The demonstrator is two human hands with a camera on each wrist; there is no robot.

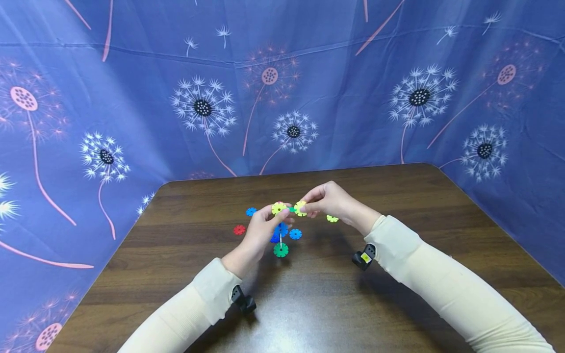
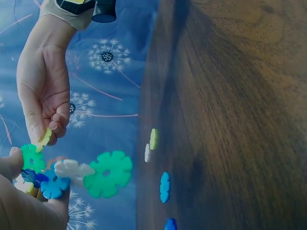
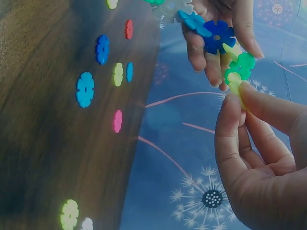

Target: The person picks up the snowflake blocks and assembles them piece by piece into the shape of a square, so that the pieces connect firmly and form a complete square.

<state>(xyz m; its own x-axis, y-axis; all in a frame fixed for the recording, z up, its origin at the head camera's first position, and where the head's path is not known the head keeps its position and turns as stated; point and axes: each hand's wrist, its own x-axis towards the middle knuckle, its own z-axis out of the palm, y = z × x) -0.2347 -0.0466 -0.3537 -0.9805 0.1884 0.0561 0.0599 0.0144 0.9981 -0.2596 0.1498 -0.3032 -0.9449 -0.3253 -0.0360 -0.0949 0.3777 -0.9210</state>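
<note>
Above the table, my left hand (image 1: 260,230) grips a chain of interlocking snowflake discs. A green end disc (image 2: 108,175) hangs from it, joined to a whitish disc (image 2: 72,170) and blue discs (image 3: 219,37). At the chain's other end, a smaller green disc (image 3: 242,66) sits close to the left thumb. My right hand (image 1: 331,201) pinches a yellow disc (image 3: 235,84) between thumb and forefinger, its edge touching that green disc. Whether its slot is fully seated cannot be told. Another yellow disc (image 1: 279,208) shows at the left fingertips.
Loose discs lie on the brown wooden table (image 1: 397,294): a red one (image 1: 239,230), a blue one (image 1: 251,211), a light blue one (image 1: 295,234), a yellow one (image 1: 332,218) and a pink one (image 3: 117,121). A blue dandelion-print cloth (image 1: 335,98) hangs behind the table.
</note>
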